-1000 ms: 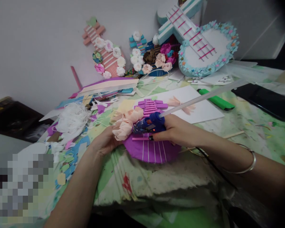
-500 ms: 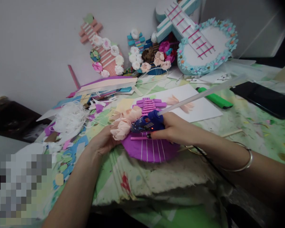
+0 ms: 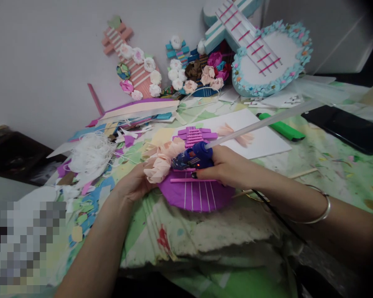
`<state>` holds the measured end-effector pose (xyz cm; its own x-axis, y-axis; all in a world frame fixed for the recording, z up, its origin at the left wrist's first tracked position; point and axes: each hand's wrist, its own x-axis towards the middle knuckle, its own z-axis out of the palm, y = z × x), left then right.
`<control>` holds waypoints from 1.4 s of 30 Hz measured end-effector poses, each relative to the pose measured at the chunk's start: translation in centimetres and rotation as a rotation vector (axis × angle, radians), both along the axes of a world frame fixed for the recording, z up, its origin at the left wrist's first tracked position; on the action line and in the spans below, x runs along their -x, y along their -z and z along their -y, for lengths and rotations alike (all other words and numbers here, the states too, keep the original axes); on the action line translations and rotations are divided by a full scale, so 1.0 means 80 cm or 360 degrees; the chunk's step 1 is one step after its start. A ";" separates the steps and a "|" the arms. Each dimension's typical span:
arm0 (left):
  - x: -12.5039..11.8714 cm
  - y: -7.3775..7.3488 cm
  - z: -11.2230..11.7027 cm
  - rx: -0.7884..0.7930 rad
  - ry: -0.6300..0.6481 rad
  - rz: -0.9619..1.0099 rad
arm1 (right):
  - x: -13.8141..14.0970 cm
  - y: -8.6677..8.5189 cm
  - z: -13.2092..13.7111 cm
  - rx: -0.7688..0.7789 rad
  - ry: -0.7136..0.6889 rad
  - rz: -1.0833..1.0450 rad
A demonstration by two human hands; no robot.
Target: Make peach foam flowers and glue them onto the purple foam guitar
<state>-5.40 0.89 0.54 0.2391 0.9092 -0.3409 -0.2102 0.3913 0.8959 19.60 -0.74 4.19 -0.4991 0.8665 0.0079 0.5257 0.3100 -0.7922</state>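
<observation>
The right hand (image 3: 222,167) grips the glue gun (image 3: 194,159). Whether the left hand (image 3: 135,182) clasps anything behind the paper flowers (image 3: 161,161), I can't tell; aim clear of it.

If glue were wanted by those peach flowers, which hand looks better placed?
Probably the right hand: it holds the blue glue gun, whose front end is close beside the peach flowers. The left hand is at their outer side.

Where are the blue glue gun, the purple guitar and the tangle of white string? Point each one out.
Blue glue gun (image 3: 191,159): head view, on the middle of its body.
Purple guitar (image 3: 196,196): head view, on the lower part of its body.
Tangle of white string (image 3: 91,152): head view, mid-heap.
</observation>
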 end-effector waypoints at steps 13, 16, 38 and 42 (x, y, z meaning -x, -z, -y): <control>-0.006 -0.005 0.002 0.0020 -0.0108 -0.0075 | 0.001 0.001 -0.001 0.0017 0.0045 -0.0031; -0.007 -0.005 0.003 0.0016 -0.0089 -0.0137 | -0.002 0.001 -0.001 0.0066 0.0051 -0.0114; -0.013 0.002 0.000 -0.0065 -0.0143 -0.0463 | -0.018 0.002 -0.003 0.0134 -0.0039 -0.0308; -0.014 0.002 0.002 -0.0074 -0.0120 -0.0472 | -0.017 0.000 -0.001 0.0107 -0.0042 -0.0292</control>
<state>-4.31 0.72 0.38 0.0664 0.9369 -0.3431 0.0363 0.3414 0.9392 20.94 -0.65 4.22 -0.5173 0.8547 0.0437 0.3627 0.2651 -0.8934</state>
